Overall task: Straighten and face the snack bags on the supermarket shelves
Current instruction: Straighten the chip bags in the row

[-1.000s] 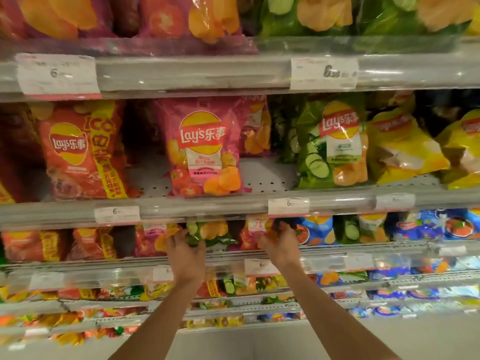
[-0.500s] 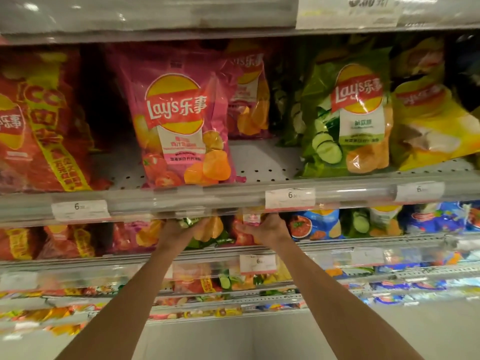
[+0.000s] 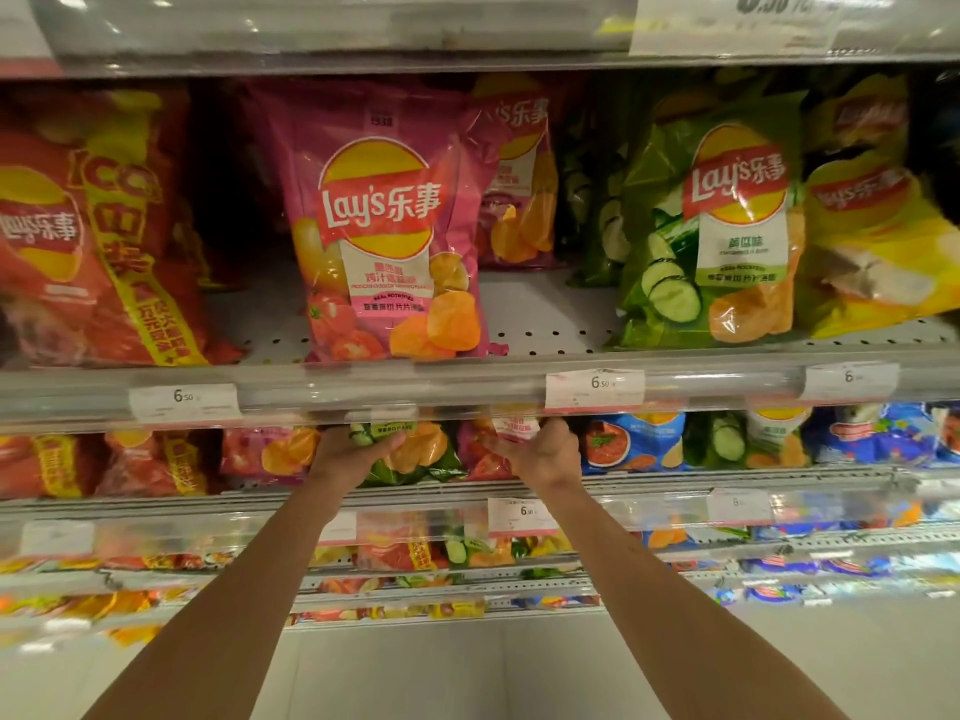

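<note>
Both my arms reach into the shelf level just below the big bags. My left hand (image 3: 349, 452) grips the left side of a small green cucumber chip bag (image 3: 415, 454). My right hand (image 3: 540, 452) grips a small pink tomato chip bag (image 3: 480, 452) beside it, fingers curled over its top right. The tops of both bags are hidden behind the shelf rail (image 3: 467, 387). Above stand a large pink tomato bag (image 3: 384, 236), upright and facing out, a large green cucumber bag (image 3: 711, 226), a yellow bag (image 3: 872, 226) leaning, and an orange-red bag (image 3: 88, 236).
Price tags (image 3: 595, 388) line the clear shelf rails. Blue bags (image 3: 634, 441) and another green bag (image 3: 748, 439) sit right of my hands, orange-red bags (image 3: 150, 459) to the left. Lower shelves (image 3: 467, 579) hold several more small bags. Pale floor (image 3: 467, 667) lies below.
My view has moved closer to the shelves and tilted. Both hands have stayed on the two small bags, reaching slightly further in under the rail.
</note>
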A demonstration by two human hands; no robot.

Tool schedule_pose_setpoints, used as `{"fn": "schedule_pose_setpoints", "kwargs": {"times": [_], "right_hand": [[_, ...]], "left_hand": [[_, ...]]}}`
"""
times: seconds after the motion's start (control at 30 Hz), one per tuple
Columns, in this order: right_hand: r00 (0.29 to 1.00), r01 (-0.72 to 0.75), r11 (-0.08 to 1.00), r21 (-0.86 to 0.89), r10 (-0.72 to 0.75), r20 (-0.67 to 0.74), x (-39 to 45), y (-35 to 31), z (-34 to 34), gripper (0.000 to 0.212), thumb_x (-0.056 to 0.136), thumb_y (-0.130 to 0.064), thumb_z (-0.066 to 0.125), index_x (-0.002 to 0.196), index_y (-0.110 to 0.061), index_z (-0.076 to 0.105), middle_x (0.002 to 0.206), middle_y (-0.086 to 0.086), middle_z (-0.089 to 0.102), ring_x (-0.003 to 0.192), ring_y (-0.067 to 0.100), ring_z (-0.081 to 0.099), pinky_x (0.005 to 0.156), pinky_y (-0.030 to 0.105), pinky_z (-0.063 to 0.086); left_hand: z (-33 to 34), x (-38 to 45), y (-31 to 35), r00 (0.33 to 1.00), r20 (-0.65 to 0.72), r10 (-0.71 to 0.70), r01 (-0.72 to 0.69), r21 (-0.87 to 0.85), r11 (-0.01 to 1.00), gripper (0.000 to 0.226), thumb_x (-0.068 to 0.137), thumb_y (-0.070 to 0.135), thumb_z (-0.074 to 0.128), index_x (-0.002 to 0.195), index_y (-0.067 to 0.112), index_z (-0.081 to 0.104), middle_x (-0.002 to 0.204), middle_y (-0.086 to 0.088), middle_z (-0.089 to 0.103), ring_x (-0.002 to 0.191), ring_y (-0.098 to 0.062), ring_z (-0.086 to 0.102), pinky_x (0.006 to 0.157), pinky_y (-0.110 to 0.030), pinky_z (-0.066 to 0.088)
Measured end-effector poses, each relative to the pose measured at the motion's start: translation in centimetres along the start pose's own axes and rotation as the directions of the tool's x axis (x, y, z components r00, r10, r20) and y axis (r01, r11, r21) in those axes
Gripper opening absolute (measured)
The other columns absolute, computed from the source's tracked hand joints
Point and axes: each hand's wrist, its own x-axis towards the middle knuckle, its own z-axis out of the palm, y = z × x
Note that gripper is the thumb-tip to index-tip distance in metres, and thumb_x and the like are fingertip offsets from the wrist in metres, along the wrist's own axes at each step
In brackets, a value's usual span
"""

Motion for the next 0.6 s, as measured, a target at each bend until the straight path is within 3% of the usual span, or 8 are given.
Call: {"fn": "schedule_pose_setpoints", "kwargs": {"times": [0.13,0.33,0.53,0.6], "right_hand": [[0.999,0.030,0.999,0.037,-0.029,-0.024,-1.0,-0.2,-0.2,0.066,0.070,-0.051,0.089,0.118,-0.013,0.064,0.116,0.003,0.072,0.104,0.023,0.069,0.089,0.040,0.059],[0.994,0.084,0.994,0.074,-0.078,-0.074,-2.2,-0.2,-0.7,0.076,0.069,-0.049,0.090,0.127,-0.014,0.057,0.123,0.002,0.070,0.113,0.025,0.067,0.096,0.042,0.057],[0.992,0.108,0.988,0.110,-0.099,-0.083,-2.8,-0.2,-1.0,0.073,0.068,-0.047,0.091,0.124,-0.016,0.057,0.120,0.000,0.071,0.112,0.023,0.067,0.096,0.040,0.057],[0.993,0.106,0.991,0.083,-0.101,-0.065,-2.9,-0.4,-1.3,0.073,0.067,-0.050,0.090,0.123,-0.017,0.057,0.119,0.000,0.071,0.111,0.023,0.067,0.096,0.042,0.057]], "left_hand": [[-0.6,0.6,-0.7,0.999,0.036,0.007,-0.004,-0.066,0.998,0.078,0.073,0.039,0.085,0.137,0.010,0.051,0.127,-0.003,0.061,0.126,-0.029,0.054,0.093,-0.030,0.041],[-1.4,1.1,-1.1,0.999,0.039,0.010,-0.007,-0.090,0.996,0.085,0.071,0.039,0.087,0.142,0.011,0.048,0.140,-0.008,0.057,0.131,-0.030,0.051,0.108,-0.036,0.040],[-1.8,1.5,-1.6,1.000,0.027,0.009,-0.007,-0.068,0.998,0.078,0.072,0.037,0.087,0.138,0.012,0.053,0.135,-0.008,0.061,0.129,-0.030,0.053,0.113,-0.044,0.039],[-1.8,1.7,-1.7,1.000,0.020,0.011,-0.010,-0.073,0.997,0.071,0.073,0.034,0.086,0.133,0.011,0.057,0.130,-0.008,0.064,0.125,-0.029,0.055,0.110,-0.040,0.040]]}}
